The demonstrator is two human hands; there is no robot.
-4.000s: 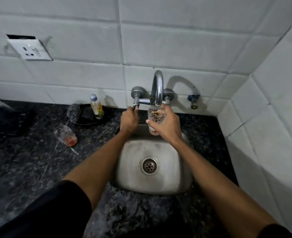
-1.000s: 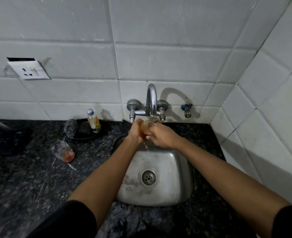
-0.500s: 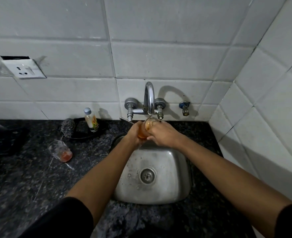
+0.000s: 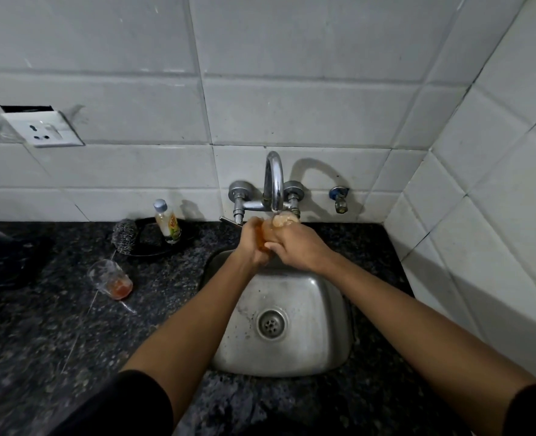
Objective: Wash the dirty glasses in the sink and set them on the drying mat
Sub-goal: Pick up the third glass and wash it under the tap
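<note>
Glass (image 4: 268, 234) held over the back of the steel sink (image 4: 307, 357), mouth up, directly under the spout of the curved tap (image 4: 274, 180); orange-tinted liquid inside, foamy water at the rim. Gripped from both sides: left hand (image 4: 252, 243) with fingers curled round the left wall of the glass, right hand (image 4: 295, 247) with fingers wrapped round the right wall and the front. Both hands touching each other at the glass. Forearms reaching in from the bottom edge, dark sleeves at the elbows.

Second glass (image 4: 110, 278) lying tilted on the dark speckled counter (image 4: 55, 341), well to the left of the sink, with reddish residue at its bottom. Behind it, near the wall, a steel scrubber (image 4: 125, 236) resting at the edge of a black dish (image 4: 153, 243), and a small bottle (image 4: 166, 221) with a pale cap standing upright in that dish. White socket (image 4: 41, 130) on the tiled wall, upper left. Small blue-topped valve (image 4: 339, 199) on the wall, to the right of the tap. Round drain (image 4: 271, 324) in the middle of the basin, water drops around it.
</note>
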